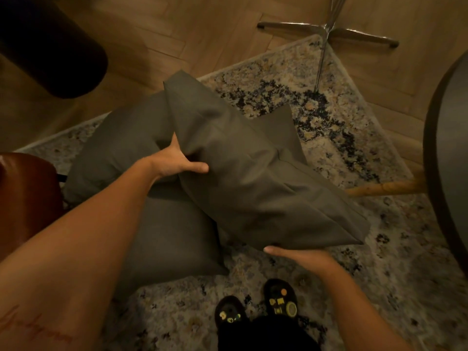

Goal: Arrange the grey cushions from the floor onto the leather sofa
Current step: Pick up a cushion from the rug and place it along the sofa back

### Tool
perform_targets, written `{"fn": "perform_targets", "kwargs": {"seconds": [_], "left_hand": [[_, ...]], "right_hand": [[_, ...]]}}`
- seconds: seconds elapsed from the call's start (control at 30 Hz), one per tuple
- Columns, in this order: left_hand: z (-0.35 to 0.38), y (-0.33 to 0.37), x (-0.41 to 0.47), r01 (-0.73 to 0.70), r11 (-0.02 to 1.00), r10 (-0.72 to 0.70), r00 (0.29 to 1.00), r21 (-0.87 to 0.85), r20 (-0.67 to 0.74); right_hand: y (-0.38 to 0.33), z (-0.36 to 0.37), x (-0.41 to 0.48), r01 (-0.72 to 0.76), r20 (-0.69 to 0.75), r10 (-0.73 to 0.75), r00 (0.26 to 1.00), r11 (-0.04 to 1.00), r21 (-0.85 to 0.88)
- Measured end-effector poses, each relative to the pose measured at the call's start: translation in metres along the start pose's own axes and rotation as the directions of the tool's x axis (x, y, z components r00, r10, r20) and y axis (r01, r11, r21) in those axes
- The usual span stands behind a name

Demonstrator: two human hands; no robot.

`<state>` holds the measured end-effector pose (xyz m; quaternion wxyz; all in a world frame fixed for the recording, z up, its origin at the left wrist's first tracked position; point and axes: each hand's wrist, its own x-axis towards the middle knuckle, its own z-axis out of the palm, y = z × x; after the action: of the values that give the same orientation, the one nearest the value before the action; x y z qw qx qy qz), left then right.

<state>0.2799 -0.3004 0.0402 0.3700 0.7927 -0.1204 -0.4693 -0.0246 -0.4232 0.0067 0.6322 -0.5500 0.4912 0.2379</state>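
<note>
Left hand [174,162] on grey cushion [253,178]

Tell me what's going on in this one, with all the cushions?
A person holds one grey cushion up off the floor with both hands. The left hand grips its upper edge, and the right hand lies flat under its lower edge. At least two other cushions lie on the patterned rug. What looks like a corner of the brown leather sofa shows at the left, with no cushion visible on it.

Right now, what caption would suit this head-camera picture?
One grey cushion held by left hand and right hand, above other cushions on the rug.
</note>
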Motion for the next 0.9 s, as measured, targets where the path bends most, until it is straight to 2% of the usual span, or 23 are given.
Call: {"fn": "perform_targets", "kwargs": {"seconds": [0.07, 0.23, 0.33, 0.47, 0.7, 0.77, 0.9], "left_hand": [[-0.003, -0.004, -0.005, -0.01, 0.999, 0.008, 0.999, 0.05, 0.037], [-0.004, -0.008, -0.007, -0.071, 0.996, 0.074, 0.996, 0.06, -0.051], [-0.004, -0.008, -0.019, -0.085, 0.996, 0.089, 0.987, 0.038, -0.132], [0.001, -0.003, -0.049, -0.158, 0.985, 0.135, 0.954, -0.065, -0.268], [-0.008, 0.03, -0.115, -0.212, 0.925, 0.104, 0.939, -0.316, -0.328], [-0.013, 0.04, -0.136, -0.232, 0.912, 0.118, 0.939, -0.338, -0.324], [-0.029, 0.068, -0.181, -0.259, 0.902, 0.126, 0.923, -0.345, -0.365]], "right_hand": [[-0.005, 0.01, 0.0, 0.064, -0.027, -0.064, 0.998, 0.998, 0.016], [-0.011, 0.011, -0.008, 0.227, -0.263, -0.191, 0.946, 0.967, 0.115], [-0.015, 0.007, -0.018, 0.29, -0.41, -0.195, 0.891, 0.939, 0.184], [-0.035, -0.007, -0.036, 0.397, -0.525, -0.231, 0.819, 0.889, 0.228], [-0.096, -0.031, -0.09, 0.586, -0.678, -0.37, 0.635, 0.803, 0.111], [-0.113, -0.04, -0.109, 0.602, -0.692, -0.391, 0.608, 0.795, 0.08], [-0.148, -0.049, -0.15, 0.625, -0.676, -0.41, 0.612, 0.775, 0.097]]}}
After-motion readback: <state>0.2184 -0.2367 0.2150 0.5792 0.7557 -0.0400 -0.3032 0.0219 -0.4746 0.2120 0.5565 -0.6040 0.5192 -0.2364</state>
